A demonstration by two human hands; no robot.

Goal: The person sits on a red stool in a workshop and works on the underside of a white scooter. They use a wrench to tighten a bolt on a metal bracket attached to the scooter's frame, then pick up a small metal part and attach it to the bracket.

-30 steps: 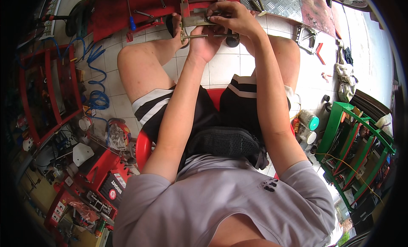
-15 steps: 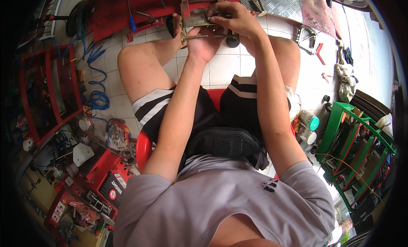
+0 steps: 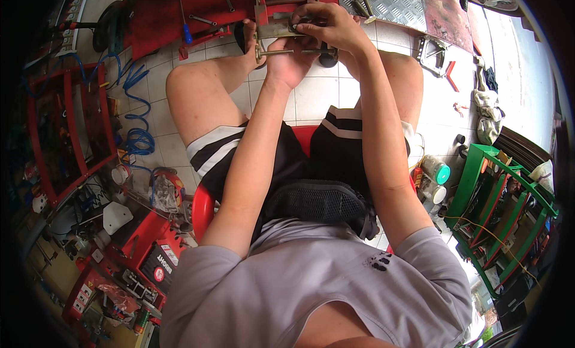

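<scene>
A metal bracket with a pale flat plate [image 3: 273, 30] and a thin rod [image 3: 277, 52] across its near side is at the top middle, between my knees. My left hand [image 3: 287, 68] reaches under the rod with its palm turned up. Its fingers curl up behind the bracket and are partly hidden. From the right, my right hand [image 3: 328, 26] comes over the plate's right end. Its thumb and index finger pinch a small dark piece there, too covered to name. A dark round end [image 3: 327, 56] shows at the rod's right.
A red work surface [image 3: 156, 25] bears wrenches [image 3: 202, 19] and a blue-handled screwdriver [image 3: 187, 34]. Checker plate [image 3: 392, 13] lies right of it. A coiled blue hose [image 3: 139, 141] and red rack [image 3: 73, 129] stand left; a green rack [image 3: 473, 174] and lidded jars [image 3: 440, 172] right.
My left hand has shifted very slightly to the right under the rod. My right hand keeps its pinch at the plate's end, nearly unmoved.
</scene>
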